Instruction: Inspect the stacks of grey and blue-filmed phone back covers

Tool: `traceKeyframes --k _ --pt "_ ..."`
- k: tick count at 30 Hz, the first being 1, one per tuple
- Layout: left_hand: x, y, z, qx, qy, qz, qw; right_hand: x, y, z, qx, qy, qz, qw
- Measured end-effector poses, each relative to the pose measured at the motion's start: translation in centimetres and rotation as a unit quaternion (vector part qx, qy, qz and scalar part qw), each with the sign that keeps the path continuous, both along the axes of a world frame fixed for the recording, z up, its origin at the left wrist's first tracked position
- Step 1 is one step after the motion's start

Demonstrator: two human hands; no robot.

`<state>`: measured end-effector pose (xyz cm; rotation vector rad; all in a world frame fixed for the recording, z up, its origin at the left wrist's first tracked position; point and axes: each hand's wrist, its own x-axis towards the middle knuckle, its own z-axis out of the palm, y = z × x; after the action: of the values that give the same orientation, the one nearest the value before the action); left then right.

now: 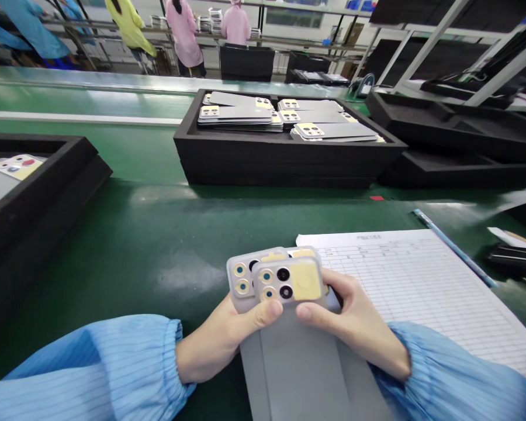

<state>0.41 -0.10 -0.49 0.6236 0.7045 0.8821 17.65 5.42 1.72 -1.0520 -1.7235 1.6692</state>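
Several grey phone back covers (300,362) are fanned out between my two hands, their camera ends facing up and away from me. The top cover has round lens openings and a pale yellow film patch (305,279). My left hand (228,333) closes on the left side of the stack, its thumb pressing just below the lens openings. Across from it my right hand (355,318) grips the right edge, thumb on the front. The fingers behind the covers are mostly hidden.
A black tray (284,164) holding stacked covers stands ahead. Another black tray (39,193) is at left, and more trays (456,169) are at right. A printed form (403,263) with a blue pen (453,248) lies to the right. People in coloured smocks are in the background.
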Motion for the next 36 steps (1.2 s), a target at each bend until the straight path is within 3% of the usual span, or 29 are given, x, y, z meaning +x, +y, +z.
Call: traceKeyframes --k 5,9,14,16,19,24,27,31,36 --pt "-0.1 -0.1 0.1 0.005 -0.010 0.000 1.000 0.0 0.1 0.3 0.022 -0.027 -0.012 0.999" --pt "-0.2 -0.3 0.3 -0.015 -0.013 -0.005 1.000 0.7 0.6 0.2 0.038 -0.037 -0.086 0.995" --pt "-0.2 -0.6 0.5 -0.015 0.027 -0.017 0.999 1.2 1.0 0.4 0.114 -0.025 -0.175 0.978" --pt "-0.2 -0.6 0.5 -0.016 0.039 -0.015 0.999 1.4 1.0 0.7 0.104 -0.026 -0.197 0.975" --pt "0.0 -0.5 0.4 -0.008 0.053 -0.008 0.999 1.5 1.0 1.0 0.069 -0.027 -0.188 0.979" --pt "0.3 -0.4 0.5 0.022 0.108 0.019 0.994 1.3 1.0 0.6 0.128 -0.014 -0.206 0.970" --pt "0.3 -0.5 0.6 0.071 0.144 0.048 0.986 1.1 1.0 0.4 0.115 -0.012 -0.214 0.970" --pt "0.2 -0.5 0.7 0.106 0.176 0.045 0.978 1.4 1.1 0.2 0.097 -0.033 -0.187 0.977" --pt "0.2 -0.6 0.7 0.118 0.185 0.043 0.975 1.7 0.8 -0.6 0.172 -0.084 -0.133 0.972"
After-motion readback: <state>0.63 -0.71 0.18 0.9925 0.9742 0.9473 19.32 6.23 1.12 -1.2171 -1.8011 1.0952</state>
